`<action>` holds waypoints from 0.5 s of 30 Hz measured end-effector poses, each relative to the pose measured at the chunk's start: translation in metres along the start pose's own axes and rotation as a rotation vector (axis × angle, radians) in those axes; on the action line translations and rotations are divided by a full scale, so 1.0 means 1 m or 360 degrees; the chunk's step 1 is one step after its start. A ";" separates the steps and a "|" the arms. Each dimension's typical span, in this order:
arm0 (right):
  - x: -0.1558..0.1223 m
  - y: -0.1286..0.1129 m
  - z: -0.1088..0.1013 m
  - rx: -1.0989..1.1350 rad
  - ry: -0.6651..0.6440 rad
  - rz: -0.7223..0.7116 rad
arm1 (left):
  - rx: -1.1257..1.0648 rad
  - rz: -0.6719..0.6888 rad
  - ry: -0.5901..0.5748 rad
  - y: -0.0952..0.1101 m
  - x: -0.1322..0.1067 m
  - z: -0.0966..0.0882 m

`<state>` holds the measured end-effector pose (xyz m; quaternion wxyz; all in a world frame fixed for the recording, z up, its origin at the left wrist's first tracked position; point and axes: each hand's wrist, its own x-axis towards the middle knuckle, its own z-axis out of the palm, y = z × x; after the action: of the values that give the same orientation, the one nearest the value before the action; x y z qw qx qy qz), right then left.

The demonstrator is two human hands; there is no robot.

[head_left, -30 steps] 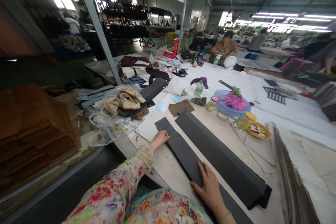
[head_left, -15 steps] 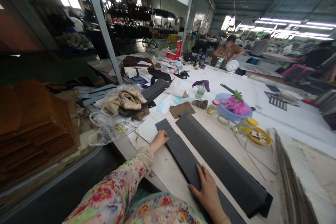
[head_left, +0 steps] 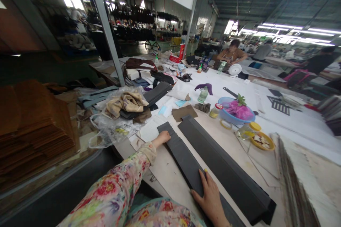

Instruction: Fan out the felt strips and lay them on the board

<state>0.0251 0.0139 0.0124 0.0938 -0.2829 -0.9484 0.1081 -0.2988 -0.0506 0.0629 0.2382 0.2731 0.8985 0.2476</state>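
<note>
Head camera view: the near dark grey strip (head_left: 183, 159) lies slantwise on the pale worktable (head_left: 170, 175), its far end short of the plastic bag (head_left: 113, 133) and its near end running down past the right hand (head_left: 209, 195). Along its left long edge, a wedge of tabletop separates it from the table's front edge. On its other side, a narrow band of tabletop divides it from a wider dark grey strip (head_left: 226, 166), whose far end meets a brown fabric piece (head_left: 183, 113). Beyond that, pale surface stretches to a ragged-edged layered stack (head_left: 297, 184) and a yellow dish (head_left: 268, 149).

The hands are apart, both at the near strip. The left hand (head_left: 162, 137), arm extended, is curled at the left edge near the far end; whether it pinches the material cannot be told. The right hand rests palm down farther back, fingers spread forward across the surface, thumb angled leftward.
</note>
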 end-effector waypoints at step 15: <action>-0.009 0.007 -0.002 0.0016 -0.0025 0.0022 | -0.0039 0.0067 0.0056 -0.004 -0.002 0.015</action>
<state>0.0369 0.0151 0.0111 0.0869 -0.2882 -0.9466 0.1157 -0.2907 -0.0496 0.0500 0.2205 0.2847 0.8934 0.2685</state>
